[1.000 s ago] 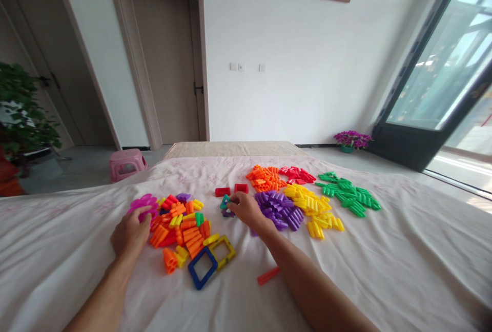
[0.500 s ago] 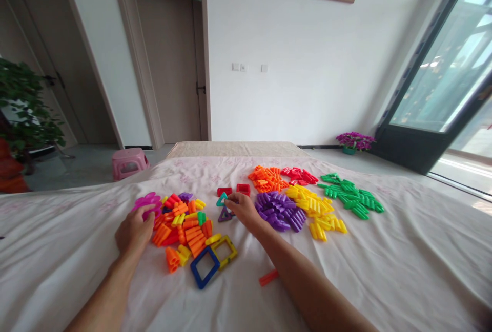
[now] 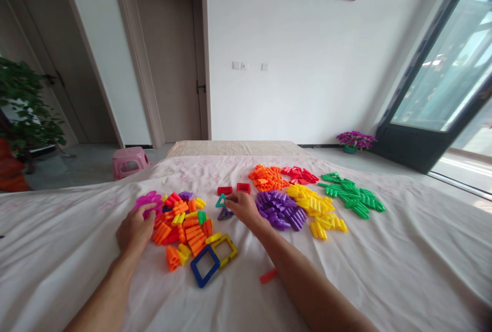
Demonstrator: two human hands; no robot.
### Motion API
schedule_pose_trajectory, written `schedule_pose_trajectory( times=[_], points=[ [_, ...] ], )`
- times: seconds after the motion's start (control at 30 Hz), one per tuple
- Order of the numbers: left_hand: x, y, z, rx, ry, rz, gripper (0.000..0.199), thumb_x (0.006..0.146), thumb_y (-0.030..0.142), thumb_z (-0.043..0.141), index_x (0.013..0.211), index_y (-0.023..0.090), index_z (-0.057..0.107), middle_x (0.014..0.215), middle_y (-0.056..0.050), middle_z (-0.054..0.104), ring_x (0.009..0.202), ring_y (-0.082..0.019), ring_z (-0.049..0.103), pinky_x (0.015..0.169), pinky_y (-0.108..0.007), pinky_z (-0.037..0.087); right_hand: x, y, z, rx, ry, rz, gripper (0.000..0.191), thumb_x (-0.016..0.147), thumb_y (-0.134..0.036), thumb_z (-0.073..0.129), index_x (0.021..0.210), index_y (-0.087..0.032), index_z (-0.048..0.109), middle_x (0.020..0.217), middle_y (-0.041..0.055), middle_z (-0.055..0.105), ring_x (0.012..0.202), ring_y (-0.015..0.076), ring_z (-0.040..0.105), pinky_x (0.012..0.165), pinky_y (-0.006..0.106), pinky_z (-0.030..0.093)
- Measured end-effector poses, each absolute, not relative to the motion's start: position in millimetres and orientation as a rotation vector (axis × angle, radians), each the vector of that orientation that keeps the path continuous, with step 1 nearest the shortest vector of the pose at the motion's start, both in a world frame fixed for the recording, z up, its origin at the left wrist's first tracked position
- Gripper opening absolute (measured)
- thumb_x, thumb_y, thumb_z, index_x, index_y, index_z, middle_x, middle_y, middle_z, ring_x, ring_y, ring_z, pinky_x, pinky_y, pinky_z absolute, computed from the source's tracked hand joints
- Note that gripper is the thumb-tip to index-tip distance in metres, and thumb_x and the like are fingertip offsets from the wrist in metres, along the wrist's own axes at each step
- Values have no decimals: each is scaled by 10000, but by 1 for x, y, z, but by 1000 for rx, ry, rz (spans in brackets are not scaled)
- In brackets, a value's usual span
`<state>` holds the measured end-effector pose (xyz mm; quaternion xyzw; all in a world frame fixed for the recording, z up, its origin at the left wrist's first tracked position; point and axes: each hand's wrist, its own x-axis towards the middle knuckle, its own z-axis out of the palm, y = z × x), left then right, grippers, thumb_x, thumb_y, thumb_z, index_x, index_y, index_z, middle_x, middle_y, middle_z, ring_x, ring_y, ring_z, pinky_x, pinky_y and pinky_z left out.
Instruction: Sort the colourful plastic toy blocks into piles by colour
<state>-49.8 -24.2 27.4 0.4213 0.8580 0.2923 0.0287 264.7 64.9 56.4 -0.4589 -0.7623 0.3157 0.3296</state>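
At the left of the cloth, my left hand (image 3: 134,230) has its fingers closed on the edge of a magenta flower-shaped piece (image 3: 148,200). My right hand (image 3: 243,207) pinches a teal triangle tile (image 3: 220,201) by its right side. Just below that tile lies a purple triangle tile (image 3: 224,214), close under my right fingers. Between my hands spreads a mixed heap of plastic blocks (image 3: 196,234), mostly orange, red and yellow. In front of the heap, a blue square frame tile (image 3: 195,269) touches a yellow square frame tile (image 3: 232,255).
Sorted block piles sit right of my right hand: purple (image 3: 280,210), orange (image 3: 268,177), red (image 3: 299,174), yellow (image 3: 313,203) and green (image 3: 351,193). Two red blocks (image 3: 225,190) lie behind the triangles. One orange-red stick (image 3: 268,276) rests beside my right forearm.
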Motion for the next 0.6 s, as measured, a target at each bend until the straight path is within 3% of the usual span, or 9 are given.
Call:
schedule_pose_trajectory(
  times=[0.17,0.3,0.43,0.6],
  points=[
    [-50,-24,28,1313,2646,910,440,871,448,426,1181,274,685,1193,-106,713,1002,-313,662,809,-389,493,258,65,52,-1374,-1984,659,304,808,-243,625,1086,-237,748,893,22,758,875,202,698,752,270,491],
    [-50,-24,27,1304,2644,909,438,873,441,417,1188,283,677,1201,-99,707,1012,-307,657,816,-387,488,257,55,50,-1302,-2115,520,288,840,-224,620,1097,-275,739,1088,16,747,1006,204,681,855,280,487],
    [-50,-24,27,1294,2642,902,450,871,454,420,1202,281,672,1199,-101,705,1024,-308,650,816,-386,484,255,40,57,-1108,-2255,455,210,873,-254,623,1039,-265,752,1069,15,739,997,178,662,862,251,467],
    [-50,-25,28,1305,2636,904,447,875,445,413,1203,287,673,1209,-99,704,1014,-309,654,821,-391,483,249,25,64,-1030,-2422,383,284,881,-480,645,1027,-269,768,1034,54,719,1018,209,623,866,287,444]
  ],
)
